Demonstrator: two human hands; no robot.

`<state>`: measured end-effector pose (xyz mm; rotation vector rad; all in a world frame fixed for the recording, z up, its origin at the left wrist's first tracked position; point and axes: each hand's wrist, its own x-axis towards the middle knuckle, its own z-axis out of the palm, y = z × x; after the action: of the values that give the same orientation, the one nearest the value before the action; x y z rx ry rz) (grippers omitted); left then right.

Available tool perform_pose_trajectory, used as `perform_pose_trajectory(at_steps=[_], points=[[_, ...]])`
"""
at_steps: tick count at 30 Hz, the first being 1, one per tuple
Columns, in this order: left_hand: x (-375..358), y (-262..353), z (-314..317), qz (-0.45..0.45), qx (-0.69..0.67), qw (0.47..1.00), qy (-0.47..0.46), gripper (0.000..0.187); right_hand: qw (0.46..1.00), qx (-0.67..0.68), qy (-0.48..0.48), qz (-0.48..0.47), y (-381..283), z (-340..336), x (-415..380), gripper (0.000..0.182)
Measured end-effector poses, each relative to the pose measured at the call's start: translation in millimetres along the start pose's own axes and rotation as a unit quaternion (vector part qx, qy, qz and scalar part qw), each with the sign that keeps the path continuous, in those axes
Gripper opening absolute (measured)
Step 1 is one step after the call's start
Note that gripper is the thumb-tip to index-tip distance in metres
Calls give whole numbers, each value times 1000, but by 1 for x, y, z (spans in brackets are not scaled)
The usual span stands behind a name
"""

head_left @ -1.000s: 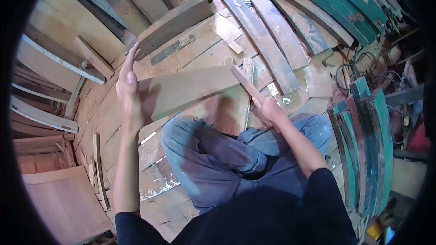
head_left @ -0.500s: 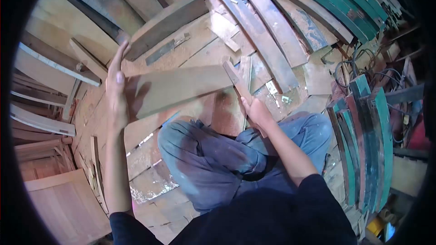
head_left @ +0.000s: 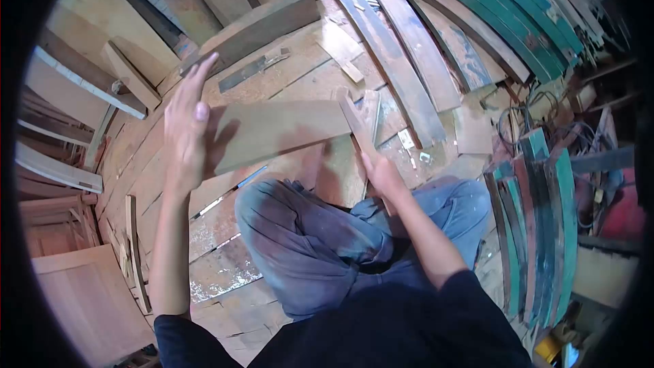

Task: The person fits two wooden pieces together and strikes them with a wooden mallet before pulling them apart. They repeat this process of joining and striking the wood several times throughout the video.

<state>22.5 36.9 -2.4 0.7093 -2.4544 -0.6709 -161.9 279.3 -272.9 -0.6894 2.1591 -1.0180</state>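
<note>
So the person's sitting cross-legged with a wide wooden board [head_left: 283, 126] lying between their hands. Left hand [head_left: 185, 129] is open, fingers stretched out, right up at the board's near-left end. Right hand [head_left: 383, 174] is closed around a narrow wooden strip [head_left: 356, 121], its upper part angled across the other end. Curved planks [head_left: 394, 61] lie on the floor [head_left: 293, 95] beyond the right hand, with green-edged pieces [head_left: 562, 232] off to its right.

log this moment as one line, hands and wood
board: in front of folded legs | left hand: open at board's left end | right hand: holding narrow wooden strip by board's right end
</note>
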Motion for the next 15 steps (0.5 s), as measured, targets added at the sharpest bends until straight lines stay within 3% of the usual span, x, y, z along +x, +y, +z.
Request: perform_pose_trajectory(at_steps=[3, 5, 6, 7, 10, 15], points=[[-11, -18, -5, 1, 33, 999, -3, 81, 999, -2, 42, -30, 23, 1, -28, 56], [-11, -22, -5, 5, 39, 999, -3, 79, 999, -34, 24, -1, 23, 4, -29, 56], [-12, -15, -4, -6, 26, 1000, -5, 79, 995, -66, -32, 65, 7, 2, -11, 56], [-11, -14, -4, 0, 27, 1000, -4, 79, 994, -85, -12, 63, 2, 7, 8, 56], [-10, -18, -5, 33, 45, 998, -5, 81, 994, -97, 24, 38, -4, 19, 34, 58], [-24, -39, -11, 26, 86, 996, -1, 83, 998, -13, 31, -49, 12, -1, -38, 60]])
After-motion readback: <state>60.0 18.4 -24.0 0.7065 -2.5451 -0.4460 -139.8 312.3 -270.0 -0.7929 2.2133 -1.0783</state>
